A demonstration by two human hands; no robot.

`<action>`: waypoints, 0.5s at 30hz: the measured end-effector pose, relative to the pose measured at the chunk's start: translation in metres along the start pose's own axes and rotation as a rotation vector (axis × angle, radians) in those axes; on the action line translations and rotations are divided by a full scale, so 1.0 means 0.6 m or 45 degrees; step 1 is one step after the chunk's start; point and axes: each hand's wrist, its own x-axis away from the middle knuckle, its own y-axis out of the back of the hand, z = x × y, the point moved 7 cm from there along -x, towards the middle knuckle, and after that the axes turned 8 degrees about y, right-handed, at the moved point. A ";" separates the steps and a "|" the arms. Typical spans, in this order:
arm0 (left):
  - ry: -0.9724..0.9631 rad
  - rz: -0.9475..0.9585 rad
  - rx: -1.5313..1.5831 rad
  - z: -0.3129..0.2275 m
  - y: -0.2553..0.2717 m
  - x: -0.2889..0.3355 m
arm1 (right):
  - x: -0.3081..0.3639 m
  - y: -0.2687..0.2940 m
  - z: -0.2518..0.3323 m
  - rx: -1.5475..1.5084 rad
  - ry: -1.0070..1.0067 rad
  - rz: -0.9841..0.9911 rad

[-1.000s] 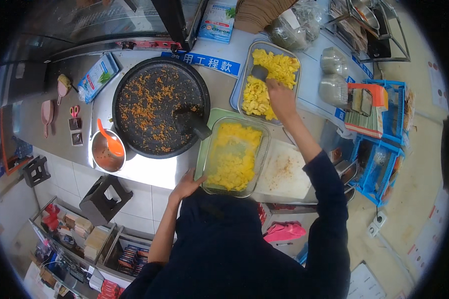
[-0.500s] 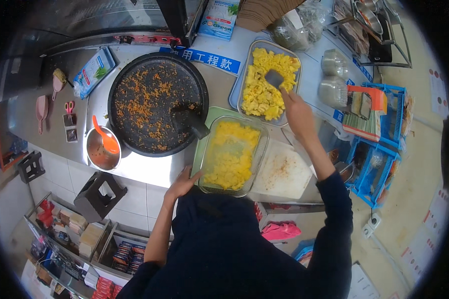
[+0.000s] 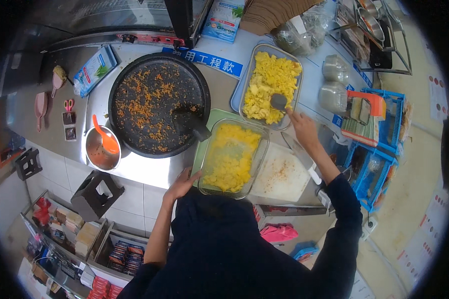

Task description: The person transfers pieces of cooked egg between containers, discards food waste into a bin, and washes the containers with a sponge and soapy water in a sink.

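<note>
My right hand [image 3: 304, 130] is closed round the handle of a small dark spatula [image 3: 278, 101]. The spatula's head rests on scrambled egg [image 3: 270, 74] near the close right corner of the far tray [image 3: 241, 99]. Closer to me, a clear rectangular container [image 3: 265, 149] holds more yellow egg [image 3: 232, 157], hazy through its surface. My left hand [image 3: 181, 185] is at that container's near left side, fingers stretched out and apart, fingertips against its wall. A green board [image 3: 200, 149] shows under the container's left edge.
Left of the containers stands a round black pan [image 3: 134, 134] with brown crumbs and a dark scraper [image 3: 194, 124]. A steel bowl [image 3: 97, 158] holds an orange spoon [image 3: 109, 143]. At right lie a white cutting board [image 3: 279, 174] and a knife [image 3: 304, 157]. Blue baskets [image 3: 376, 169] stand further right.
My right hand has drawn the spatula toward me, from the middle of the egg to the tray's near right corner. The knife shows more fully. My left hand stays at the near container.
</note>
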 end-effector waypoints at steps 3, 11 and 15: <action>0.012 -0.001 -0.011 0.016 -0.001 -0.007 | -0.025 0.058 -0.012 -0.100 -0.156 -0.067; -0.063 0.026 -0.007 -0.014 -0.006 0.004 | -0.106 -0.031 0.034 -0.149 -0.192 -0.037; -0.078 -0.003 0.040 -0.016 -0.009 0.011 | -0.122 -0.032 0.041 -0.024 -0.067 -0.009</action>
